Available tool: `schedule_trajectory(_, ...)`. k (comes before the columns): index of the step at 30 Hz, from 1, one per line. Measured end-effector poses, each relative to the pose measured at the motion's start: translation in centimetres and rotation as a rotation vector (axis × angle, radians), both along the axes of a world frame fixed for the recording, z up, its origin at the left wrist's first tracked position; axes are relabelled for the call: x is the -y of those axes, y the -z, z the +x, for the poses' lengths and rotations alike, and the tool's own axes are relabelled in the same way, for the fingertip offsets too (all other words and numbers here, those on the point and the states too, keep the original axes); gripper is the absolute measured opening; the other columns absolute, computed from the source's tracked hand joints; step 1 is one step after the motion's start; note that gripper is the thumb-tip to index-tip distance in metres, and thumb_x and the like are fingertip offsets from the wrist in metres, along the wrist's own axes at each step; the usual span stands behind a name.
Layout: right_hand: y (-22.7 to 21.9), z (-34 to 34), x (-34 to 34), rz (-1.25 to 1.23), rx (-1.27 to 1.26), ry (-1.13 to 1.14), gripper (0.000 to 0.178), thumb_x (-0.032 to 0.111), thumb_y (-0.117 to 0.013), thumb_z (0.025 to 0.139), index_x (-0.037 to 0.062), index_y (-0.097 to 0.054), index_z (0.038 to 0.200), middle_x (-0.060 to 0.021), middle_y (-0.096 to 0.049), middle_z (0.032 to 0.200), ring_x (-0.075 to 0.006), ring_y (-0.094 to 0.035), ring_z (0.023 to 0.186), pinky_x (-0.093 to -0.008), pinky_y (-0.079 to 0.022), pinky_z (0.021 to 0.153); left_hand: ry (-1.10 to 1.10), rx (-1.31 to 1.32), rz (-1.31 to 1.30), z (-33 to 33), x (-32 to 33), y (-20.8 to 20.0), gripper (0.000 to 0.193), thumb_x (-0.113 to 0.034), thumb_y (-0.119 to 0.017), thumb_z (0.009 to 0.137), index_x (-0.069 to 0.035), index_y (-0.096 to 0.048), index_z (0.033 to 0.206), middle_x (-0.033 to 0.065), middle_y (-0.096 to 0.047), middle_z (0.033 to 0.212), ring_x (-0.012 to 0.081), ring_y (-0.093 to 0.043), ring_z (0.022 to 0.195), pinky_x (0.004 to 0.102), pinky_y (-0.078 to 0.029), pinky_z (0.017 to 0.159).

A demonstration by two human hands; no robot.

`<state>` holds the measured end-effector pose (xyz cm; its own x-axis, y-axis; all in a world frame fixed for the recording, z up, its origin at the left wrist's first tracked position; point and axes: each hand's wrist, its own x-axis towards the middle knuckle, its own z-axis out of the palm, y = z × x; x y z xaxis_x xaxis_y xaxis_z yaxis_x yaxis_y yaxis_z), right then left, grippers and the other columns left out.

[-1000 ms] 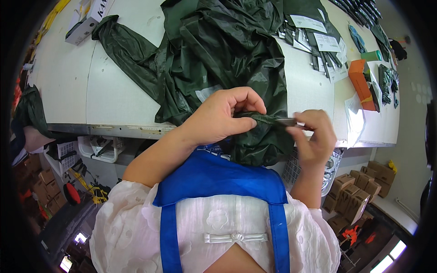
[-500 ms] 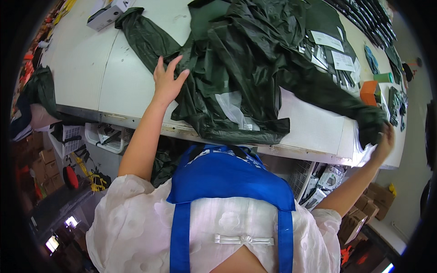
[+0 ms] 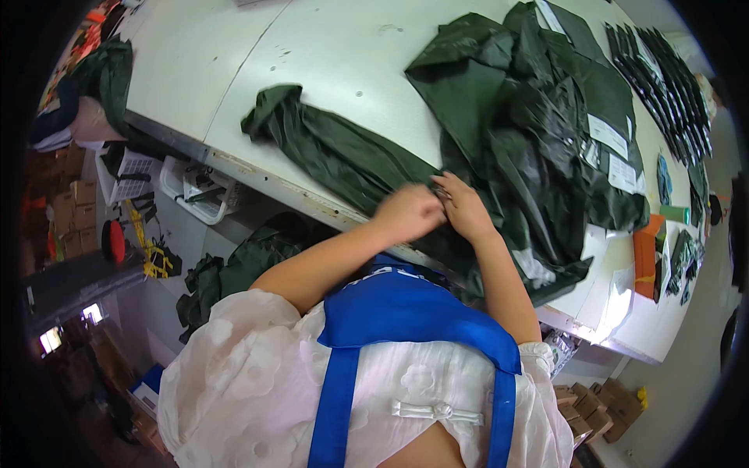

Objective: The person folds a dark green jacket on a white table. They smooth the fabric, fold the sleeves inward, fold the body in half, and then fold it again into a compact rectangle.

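Note:
A dark green raincoat (image 3: 530, 117), thin and shiny, lies crumpled on the white table (image 3: 343, 47). One of its sleeves (image 3: 335, 152) stretches left along the near edge. My left hand (image 3: 412, 212) is over the sleeve's inner end, with fingers curled and blurred; what they hold, if anything, is hidden. Right beside it, my right hand (image 3: 466, 207) has its bent fingers closed on the green cloth. The two hands nearly touch, and the cloth between them is mostly covered.
Flat dark packages (image 3: 659, 86) line the far right. Papers with white labels (image 3: 612, 140) lie beside the raincoat, and an orange box (image 3: 647, 253) stands at the right. Under the table are a white basket (image 3: 195, 191) and more green cloth (image 3: 242, 265).
My right hand has come from the far right to the middle, beside my left. My left hand's spread fingers have curled. A sleeve now lies nearer the front edge, and the view has shifted.

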<state>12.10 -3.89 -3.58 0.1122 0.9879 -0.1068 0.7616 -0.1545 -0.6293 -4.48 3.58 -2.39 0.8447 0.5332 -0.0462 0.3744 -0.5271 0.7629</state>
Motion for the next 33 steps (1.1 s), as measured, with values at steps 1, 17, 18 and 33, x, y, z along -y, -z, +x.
schedule_trajectory(1,1.0,0.7,1.0,-0.069,0.038,0.015,0.035,0.013,-0.052,0.09,0.0149,-0.057,0.125,-0.0157,-0.049,0.136,-0.0319,-0.048,0.125,-0.053,-0.036,0.103,-0.231,0.259,0.295,-1.9,-2.7,-0.9,0.017,-0.019,-0.072,0.07,-0.008,-0.064,0.081,0.0086,-0.06,0.078,0.0297,-0.059,0.079,0.0423,-0.046,0.073)
schedule_trajectory(17,-10.6,-10.9,-7.0,-0.242,-1.539,0.466,0.027,0.024,-0.052,0.097,0.0046,-0.056,0.115,-0.0044,-0.063,0.09,-0.0046,-0.032,0.047,-0.0247,-0.04,0.058,-0.583,0.591,0.625,-13.6,-5.5,-5.6,0.03,0.011,-0.064,0.06,-0.008,-0.05,0.078,0.0118,-0.051,0.107,0.038,-0.05,0.108,0.042,-0.043,0.091)
schedule_trajectory(18,-10.4,-10.7,-7.2,-0.215,-1.607,0.465,0.02,0.022,-0.053,0.095,0.0065,-0.055,0.108,-0.0023,-0.06,0.083,-0.0048,-0.032,0.046,-0.0249,-0.039,0.057,-0.483,0.648,0.634,-13.2,-5.4,-5.7,0.031,0.011,-0.067,0.059,-0.01,-0.05,0.075,0.0115,-0.049,0.11,0.0386,-0.048,0.111,0.0421,-0.043,0.092)
schedule_trajectory(33,-16.6,-5.6,-2.7,0.205,-0.653,-0.011,0.031,-0.005,-0.051,0.077,-0.0011,-0.065,0.104,-0.0037,-0.057,0.078,-0.0111,-0.052,0.072,-0.0236,-0.04,0.067,-0.324,0.7,-0.411,-10.7,-5.3,-13.4,0.048,-0.02,-0.059,0.088,0.001,-0.047,0.129,0.0097,-0.058,0.112,0.0158,-0.053,0.102,0.0286,-0.041,0.092)
